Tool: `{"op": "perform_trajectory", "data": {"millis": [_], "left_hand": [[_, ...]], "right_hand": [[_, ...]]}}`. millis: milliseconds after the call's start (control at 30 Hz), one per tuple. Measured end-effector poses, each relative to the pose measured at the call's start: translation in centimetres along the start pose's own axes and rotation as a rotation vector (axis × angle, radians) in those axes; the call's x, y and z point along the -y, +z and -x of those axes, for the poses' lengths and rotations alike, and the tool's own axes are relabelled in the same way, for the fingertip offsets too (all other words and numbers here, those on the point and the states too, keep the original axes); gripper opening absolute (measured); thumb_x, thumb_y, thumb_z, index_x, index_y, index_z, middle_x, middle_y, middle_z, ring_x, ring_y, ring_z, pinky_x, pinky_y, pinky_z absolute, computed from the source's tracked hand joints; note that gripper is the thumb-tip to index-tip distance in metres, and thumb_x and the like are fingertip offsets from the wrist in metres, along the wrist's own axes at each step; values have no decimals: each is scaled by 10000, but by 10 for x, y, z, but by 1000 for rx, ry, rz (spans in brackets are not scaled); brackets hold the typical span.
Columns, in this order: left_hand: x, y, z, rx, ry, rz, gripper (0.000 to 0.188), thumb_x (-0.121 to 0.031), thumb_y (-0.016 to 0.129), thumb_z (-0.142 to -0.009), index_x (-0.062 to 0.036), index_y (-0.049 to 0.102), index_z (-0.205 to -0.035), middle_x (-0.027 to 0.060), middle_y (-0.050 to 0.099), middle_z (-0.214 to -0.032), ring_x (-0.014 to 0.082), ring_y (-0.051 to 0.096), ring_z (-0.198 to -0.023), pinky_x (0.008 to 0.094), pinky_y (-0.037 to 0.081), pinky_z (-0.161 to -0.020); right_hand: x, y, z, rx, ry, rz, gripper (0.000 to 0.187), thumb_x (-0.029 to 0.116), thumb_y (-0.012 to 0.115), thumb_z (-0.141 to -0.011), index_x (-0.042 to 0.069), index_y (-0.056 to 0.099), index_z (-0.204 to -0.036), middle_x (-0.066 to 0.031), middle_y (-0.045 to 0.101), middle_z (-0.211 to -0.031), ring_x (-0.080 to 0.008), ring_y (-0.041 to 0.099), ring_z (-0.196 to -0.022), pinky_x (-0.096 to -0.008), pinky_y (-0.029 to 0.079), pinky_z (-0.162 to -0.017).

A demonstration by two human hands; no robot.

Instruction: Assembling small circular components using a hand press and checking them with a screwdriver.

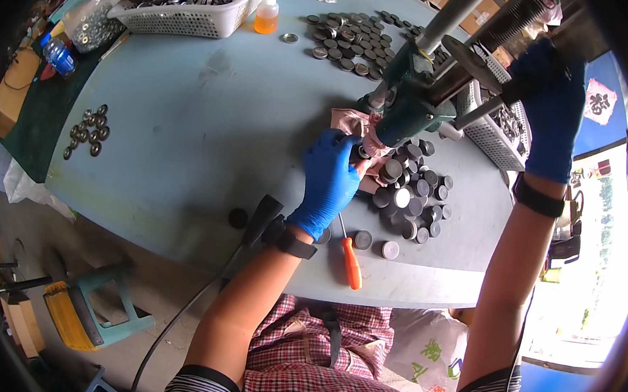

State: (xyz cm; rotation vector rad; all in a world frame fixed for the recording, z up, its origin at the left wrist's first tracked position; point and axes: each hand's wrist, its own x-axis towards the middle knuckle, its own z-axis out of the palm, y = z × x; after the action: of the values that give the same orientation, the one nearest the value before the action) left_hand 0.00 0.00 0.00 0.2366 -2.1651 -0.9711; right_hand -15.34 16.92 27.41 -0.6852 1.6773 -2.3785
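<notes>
Well to the left of your left hand (329, 179) lie small round metal parts (88, 131), that hand pinches a dark round piece (359, 152) at the green press (413, 107), an orange screwdriver (352, 264) lies just nearer you, dark discs (420, 188) cluster rightward, and your right hand (551, 102) wraps the lever (487, 110).

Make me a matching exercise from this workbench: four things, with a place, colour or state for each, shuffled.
1. Screwdriver
2. Press
3. White-topped bottle
4. Stool

A. Holds orange liquid
B. Down on the floor
C. Dark green, with a metal post
D. Orange handle, near the table's front edge

Pairs: 1-D, 2-C, 3-A, 4-B
</notes>
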Motion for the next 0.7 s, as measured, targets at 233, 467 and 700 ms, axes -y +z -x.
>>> {"op": "perform_trajectory", "data": {"millis": [233, 467, 700], "left_hand": [[-2, 15, 0, -63, 22, 26, 486, -178, 839, -689, -66, 596, -1095, 127, 607, -1009, 331, 602, -931, 451, 478, -784], [-6, 15, -6, -61, 21, 73, 563, -194, 850, -676, -50, 543, -1124, 145, 597, -1024, 349, 592, -949, 456, 464, -797], [0, 7, -17, -100, 40, 103, 406, -335, 813, -724, -60, 595, -927, 139, 579, -934, 343, 581, -866, 451, 458, -731]], "right_hand": [[3, -7, 58, 344, -87, -94, 419, 420, 334, -1030, 79, 447, -814, -72, 370, -744, -216, 356, -707, -372, 305, -702], [-65, 4, 167, 119, -536, -58, 434, 338, 262, -1012, 112, 398, -668, -59, 325, -656, -240, 324, -655, -447, 295, -690], [-73, 27, 156, -278, -486, -131, 501, 394, 226, -1022, 85, 394, -665, -85, 369, -656, -263, 358, -674, -452, 302, -682]]}}
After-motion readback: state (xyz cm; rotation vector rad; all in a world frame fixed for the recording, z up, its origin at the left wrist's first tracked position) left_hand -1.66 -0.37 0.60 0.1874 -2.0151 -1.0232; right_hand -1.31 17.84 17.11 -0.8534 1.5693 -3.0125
